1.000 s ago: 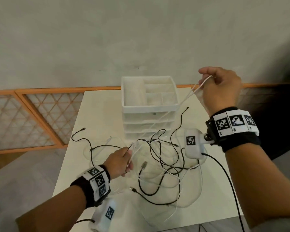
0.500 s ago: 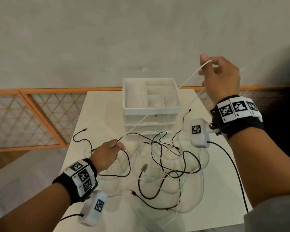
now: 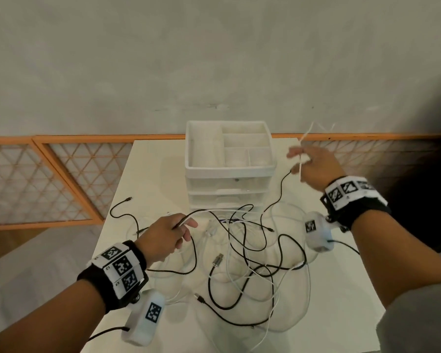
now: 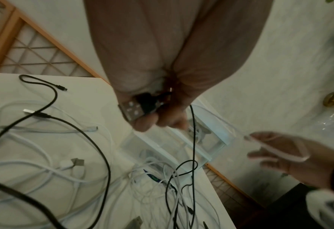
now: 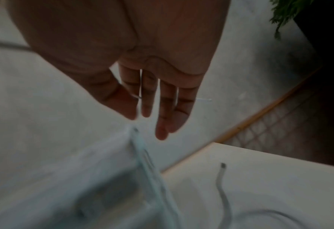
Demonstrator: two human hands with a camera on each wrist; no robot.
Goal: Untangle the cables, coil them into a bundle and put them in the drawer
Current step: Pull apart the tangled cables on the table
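A tangle of black and white cables (image 3: pixel 250 250) lies on the white table (image 3: pixel 158 174) in front of a white drawer unit (image 3: pixel 229 171). My left hand (image 3: pixel 186 225) hovers over the tangle's left side; in the left wrist view its fingers (image 4: pixel 142 125) curl round the USB plug (image 4: pixel 132 110) of a black cable (image 4: pixel 192 139). My right hand (image 3: pixel 297 161) is raised to the right of the drawer unit with straight, spread fingers (image 5: pixel 162 108). A thin white cable (image 3: pixel 306 135) lies loosely across those fingers, blurred.
The drawer unit has an open compartment tray on top and shut drawers below. An orange lattice rail (image 3: pixel 61 179) runs behind the table, under a plain wall. Loose plug ends (image 3: pixel 218 259) lie among the cables. Bare table shows at the front right.
My right hand has come down from its high pull and its fingers have straightened, so the white cable is no longer taut. My left hand stays low and still grips the black cable.
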